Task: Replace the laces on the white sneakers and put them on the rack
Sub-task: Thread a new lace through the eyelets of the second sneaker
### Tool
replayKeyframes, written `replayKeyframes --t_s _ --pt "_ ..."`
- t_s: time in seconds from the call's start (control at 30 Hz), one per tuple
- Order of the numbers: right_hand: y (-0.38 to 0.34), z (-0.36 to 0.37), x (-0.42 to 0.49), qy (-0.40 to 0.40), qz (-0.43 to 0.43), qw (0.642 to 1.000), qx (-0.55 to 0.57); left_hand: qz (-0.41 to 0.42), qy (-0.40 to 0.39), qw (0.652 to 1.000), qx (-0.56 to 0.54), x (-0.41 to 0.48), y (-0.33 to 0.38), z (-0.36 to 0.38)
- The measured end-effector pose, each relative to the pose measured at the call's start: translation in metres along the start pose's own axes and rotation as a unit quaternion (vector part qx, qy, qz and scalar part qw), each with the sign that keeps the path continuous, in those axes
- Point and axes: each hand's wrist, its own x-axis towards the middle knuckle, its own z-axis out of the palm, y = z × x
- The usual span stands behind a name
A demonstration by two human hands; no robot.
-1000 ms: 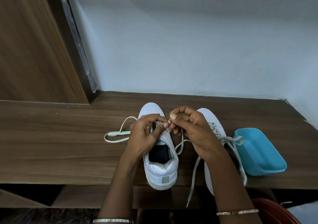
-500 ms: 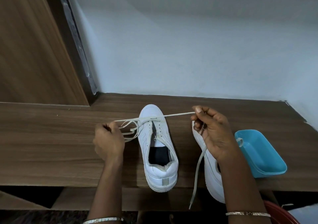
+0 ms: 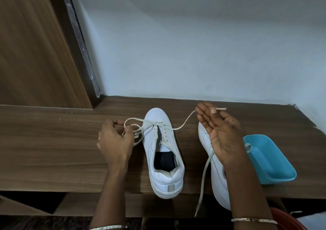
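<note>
Head view: sneaker [image 3: 163,152] stands between the hands. Left hand [image 3: 114,141] grips the lace [image 3: 180,127] loops; right hand [image 3: 220,134] — palm now turned up — pinches the lace tip. The span, taut before, hangs slack — bottom eyelet row likely seated.

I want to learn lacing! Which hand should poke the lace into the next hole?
Probably the right hand: it pinches the lace tip, free to aim at the middle sneaker's eyelets. The left hand only holds looped lace beside it.
</note>
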Motion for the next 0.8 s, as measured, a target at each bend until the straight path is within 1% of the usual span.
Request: replayKeyframes --t_s 0.07,0.13,0.2,0.27,0.33,0.37,0.47,0.6,0.7,0.8 --pt "0.002 0.001 -0.002 0.012 -0.017 0.998 -0.064 0.08 -0.031 0.996 -0.018 -0.002 0.002 0.003" --pt "0.006 0.002 -0.001 0.027 -0.037 0.993 -0.112 0.149 -0.081 0.985 -0.037 -0.004 0.008 0.009" --pt "0.011 0.004 0.001 0.03 -0.049 0.988 -0.143 0.174 -0.147 0.974 -0.024 -0.009 0.01 0.017" --pt "0.016 0.005 0.003 0.019 -0.05 0.986 -0.157 0.153 -0.216 0.964 0.017 -0.015 0.009 0.026" --pt "0.02 0.007 0.003 -0.001 -0.041 0.987 -0.156 0.152 -0.25 0.955 0.056 -0.019 0.007 0.032" --pt "0.021 0.008 0.002 -0.008 -0.031 0.988 -0.152 0.155 -0.249 0.954 0.059 -0.019 0.007 0.033" --pt "0.026 0.011 0.002 -0.014 -0.005 0.987 -0.161 0.146 -0.212 0.965 0.055 -0.013 0.006 0.033" --pt "0.035 0.014 0.001 -0.018 -0.012 0.979 -0.203 0.125 -0.17 0.977 0.038 -0.011 0.008 0.029" --pt "0.039 0.02 -0.001 -0.012 -0.018 0.976 -0.216 0.094 -0.197 0.976 0.025 -0.008 0.01 0.021" --pt "0.048 0.025 -0.001 0.0 -0.018 0.972 -0.234 0.022 -0.24 0.969 -0.052 -0.003 0.01 0.013"
